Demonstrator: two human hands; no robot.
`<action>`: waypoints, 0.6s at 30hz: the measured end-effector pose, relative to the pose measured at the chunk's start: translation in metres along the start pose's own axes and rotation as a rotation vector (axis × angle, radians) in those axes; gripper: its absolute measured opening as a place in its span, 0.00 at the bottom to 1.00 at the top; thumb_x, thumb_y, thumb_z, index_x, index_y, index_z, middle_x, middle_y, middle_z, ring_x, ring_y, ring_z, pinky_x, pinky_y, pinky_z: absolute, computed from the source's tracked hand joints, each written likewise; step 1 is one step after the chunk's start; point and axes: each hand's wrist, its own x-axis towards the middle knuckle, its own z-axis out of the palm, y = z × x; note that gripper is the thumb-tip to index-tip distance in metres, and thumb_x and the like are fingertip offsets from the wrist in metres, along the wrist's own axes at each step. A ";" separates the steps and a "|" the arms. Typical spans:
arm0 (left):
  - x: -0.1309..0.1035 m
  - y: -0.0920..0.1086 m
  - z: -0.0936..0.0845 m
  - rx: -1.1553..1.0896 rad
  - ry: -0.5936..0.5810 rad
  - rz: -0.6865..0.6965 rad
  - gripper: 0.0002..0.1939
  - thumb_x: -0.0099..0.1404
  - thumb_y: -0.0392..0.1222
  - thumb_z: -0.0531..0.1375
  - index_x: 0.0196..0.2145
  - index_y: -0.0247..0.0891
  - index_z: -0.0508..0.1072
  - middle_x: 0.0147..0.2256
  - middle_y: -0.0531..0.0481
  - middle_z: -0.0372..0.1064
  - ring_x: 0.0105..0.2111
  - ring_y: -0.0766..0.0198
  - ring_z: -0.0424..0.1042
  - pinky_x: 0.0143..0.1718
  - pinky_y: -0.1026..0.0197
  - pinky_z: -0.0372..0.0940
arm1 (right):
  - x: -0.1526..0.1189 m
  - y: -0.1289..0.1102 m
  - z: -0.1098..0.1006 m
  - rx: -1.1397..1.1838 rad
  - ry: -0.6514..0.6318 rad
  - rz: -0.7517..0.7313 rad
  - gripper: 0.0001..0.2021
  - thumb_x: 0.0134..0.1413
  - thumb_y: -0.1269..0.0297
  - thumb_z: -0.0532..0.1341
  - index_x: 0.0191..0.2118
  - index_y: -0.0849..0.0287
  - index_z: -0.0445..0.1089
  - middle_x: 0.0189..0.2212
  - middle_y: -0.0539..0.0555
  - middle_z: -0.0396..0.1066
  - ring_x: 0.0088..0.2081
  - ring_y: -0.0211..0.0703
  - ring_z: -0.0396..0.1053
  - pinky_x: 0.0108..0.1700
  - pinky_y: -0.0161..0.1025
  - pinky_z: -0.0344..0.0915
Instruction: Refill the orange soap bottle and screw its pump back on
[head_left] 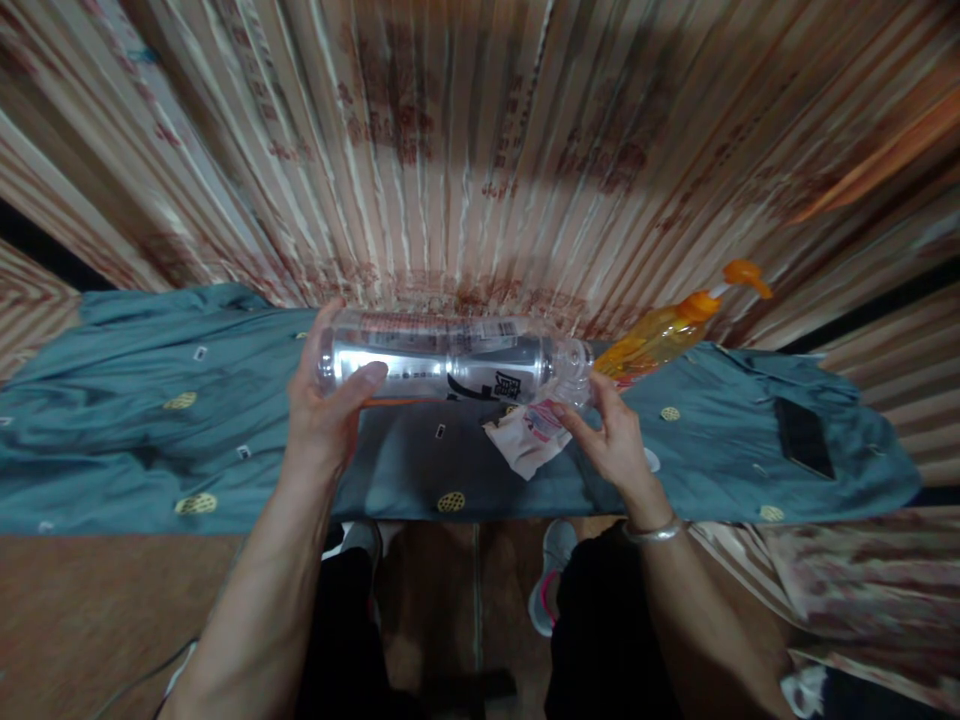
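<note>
"Where is the clear bottle (420, 370)?"

"In front of me, above the counter (247, 400), between my two hands. Its base end sits in my left hand (322, 400), and its neck reaches my right hand (619, 440)."

"Which way does it point?"

"It lies on its side, long axis running across me from left to right, close to level. The neck end points to my right, the base to my left. Large dark characters show on the side facing me, near the neck."

"And your grip?"

"My left hand is clamped around the base end, thumb laid over the near side. My right hand is closed on a creased white cloth (529, 440) with pink marks; the thumb presses it and the fingers are at the neck. The cloth hangs just below that end."

"What is around it?"

"Past the neck, to the right, is a pump bottle (652, 340) with yellow-orange contents and an orange top; my right hand hides its foot, so I can't tell how it stands. Farther right, a dark phone (804, 437) lies on the counter. Behind everything hangs a striped curtain (450, 150)."
</note>
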 end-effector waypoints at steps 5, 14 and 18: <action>0.000 0.002 0.000 -0.009 0.005 0.003 0.44 0.39 0.60 0.84 0.55 0.51 0.81 0.50 0.48 0.77 0.61 0.36 0.72 0.71 0.31 0.59 | 0.000 0.000 -0.001 0.021 -0.007 -0.009 0.36 0.62 0.32 0.63 0.64 0.54 0.70 0.53 0.61 0.82 0.58 0.66 0.78 0.62 0.61 0.74; 0.000 0.002 0.000 -0.003 -0.007 0.005 0.45 0.40 0.60 0.83 0.56 0.50 0.79 0.54 0.46 0.76 0.63 0.36 0.71 0.69 0.33 0.62 | -0.002 -0.002 0.000 -0.017 0.004 -0.008 0.36 0.62 0.30 0.62 0.63 0.54 0.70 0.53 0.62 0.82 0.56 0.66 0.79 0.61 0.61 0.74; 0.000 0.000 -0.002 0.026 0.009 0.038 0.47 0.39 0.62 0.83 0.56 0.50 0.79 0.51 0.47 0.76 0.61 0.37 0.71 0.67 0.34 0.63 | -0.002 -0.001 0.000 -0.028 0.003 -0.013 0.37 0.63 0.29 0.62 0.64 0.55 0.70 0.53 0.63 0.82 0.55 0.67 0.79 0.61 0.62 0.74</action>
